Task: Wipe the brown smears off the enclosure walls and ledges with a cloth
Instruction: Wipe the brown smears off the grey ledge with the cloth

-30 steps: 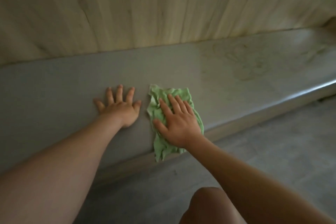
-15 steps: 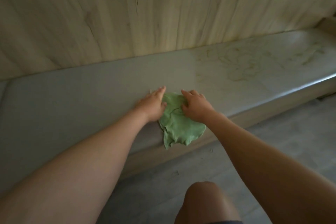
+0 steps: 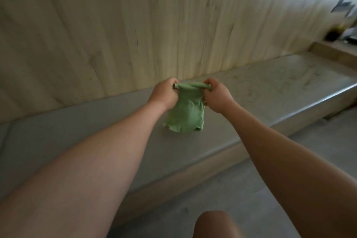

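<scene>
A green cloth [image 3: 186, 114] hangs above the grey ledge [image 3: 81, 125], stretched between both hands at its top edge. My left hand [image 3: 165, 93] grips the cloth's upper left corner. My right hand [image 3: 217, 96] grips the upper right corner. The cloth's lower edge hangs loose close over the ledge surface. Faint brown smears [image 3: 274, 81] mark the ledge to the right of the hands. Behind the ledge rises the pale wood-grain wall [image 3: 154, 25].
A wooden block [image 3: 336, 52] sits at the ledge's far right end, with dark objects [image 3: 334, 34] behind it. The grey floor [image 3: 241, 189] lies below the ledge's front edge. My bare knee [image 3: 214, 224] shows at the bottom.
Both hands left the flat ledge surface and took hold of the cloth. They lifted it up by its top edge, so it now hangs between them.
</scene>
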The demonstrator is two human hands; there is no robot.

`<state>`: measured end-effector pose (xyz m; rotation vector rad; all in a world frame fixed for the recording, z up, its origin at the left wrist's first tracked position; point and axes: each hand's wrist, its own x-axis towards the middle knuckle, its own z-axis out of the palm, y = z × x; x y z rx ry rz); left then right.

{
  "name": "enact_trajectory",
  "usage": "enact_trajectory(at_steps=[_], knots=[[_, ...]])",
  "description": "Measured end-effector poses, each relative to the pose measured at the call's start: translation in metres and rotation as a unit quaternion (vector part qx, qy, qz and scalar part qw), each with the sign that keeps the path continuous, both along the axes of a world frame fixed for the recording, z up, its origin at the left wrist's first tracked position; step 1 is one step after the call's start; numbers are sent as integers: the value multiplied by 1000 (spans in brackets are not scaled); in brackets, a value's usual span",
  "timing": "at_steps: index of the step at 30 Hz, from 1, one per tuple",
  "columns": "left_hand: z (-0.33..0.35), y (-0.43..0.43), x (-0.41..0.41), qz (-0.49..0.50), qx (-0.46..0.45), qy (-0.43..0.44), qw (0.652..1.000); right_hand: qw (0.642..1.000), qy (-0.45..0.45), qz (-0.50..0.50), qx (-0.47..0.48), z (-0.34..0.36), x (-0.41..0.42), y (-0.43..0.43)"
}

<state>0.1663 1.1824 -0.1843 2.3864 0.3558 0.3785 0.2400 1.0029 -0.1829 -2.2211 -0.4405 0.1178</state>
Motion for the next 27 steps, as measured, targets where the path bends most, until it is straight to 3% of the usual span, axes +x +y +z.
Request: enact_trajectory(at_steps=[3, 6, 9, 12, 15, 18, 23, 27], knots=[[19, 0, 7, -19, 37, -62, 997, 998, -67, -10, 18, 17, 4, -9], [1, -7, 1, -60, 48, -39, 996, 998, -62, -12, -1, -3, -3, -26], [-40, -25, -18, -146, 52, 76, 985, 994, -21, 47, -94, -46, -12, -56], [-74, -33, -38, -255, 85, 246, 931, 951, -25, 116, -284, -79, -22, -85], [-90, -22, -41, -173, 62, 217, 959, 963, -80, 60, -249, -95, -24, -84], [-97, -6, -32, -68, 103, 209, 970, 972, -113, 61, -194, -109, -16, -50], [-112, -8, -14, 9, 126, 190, 974, 943, -89, 135, -292, -152, -26, 1], [-124, -21, 17, 22, 176, 196, 965, 926, -136, 148, -320, -170, -11, -27]])
